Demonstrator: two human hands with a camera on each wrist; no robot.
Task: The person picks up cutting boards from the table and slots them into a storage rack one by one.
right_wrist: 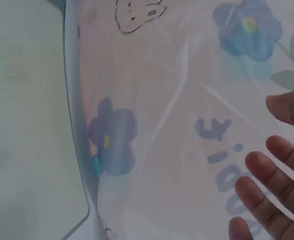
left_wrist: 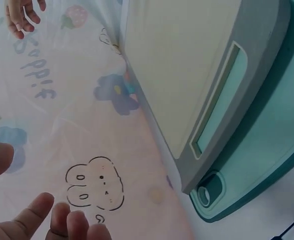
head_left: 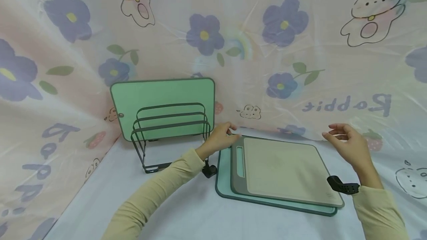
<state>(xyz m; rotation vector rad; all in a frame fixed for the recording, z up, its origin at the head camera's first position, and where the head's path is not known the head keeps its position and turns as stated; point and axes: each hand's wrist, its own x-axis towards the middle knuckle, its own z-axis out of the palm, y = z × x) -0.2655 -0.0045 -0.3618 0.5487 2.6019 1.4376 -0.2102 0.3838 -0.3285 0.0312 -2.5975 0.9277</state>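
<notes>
A beige cutting board (head_left: pixel 283 169) with a grey border and a slot handle lies flat on a larger teal cutting board (head_left: pixel 224 180), whose left and front edges stick out beneath it. My left hand (head_left: pixel 218 138) hovers by the boards' far left corner, between them and the rack. Its thumb and fingers (left_wrist: pixel 31 215) stand apart in the left wrist view, holding nothing. Over the far right side of the beige board, my right hand (head_left: pixel 348 147) is raised with fingers loosely bent. The right wrist view shows its fingers (right_wrist: pixel 267 180) spread, nothing between them.
To the left stands a dark wire rack (head_left: pixel 170 125) with upright loops. A green cutting board (head_left: pixel 163 92) leans upright at its back. A white cloth (head_left: pixel 186 210) covers the table, and a patterned curtain (head_left: pixel 240 66) with flowers and rabbits hangs behind.
</notes>
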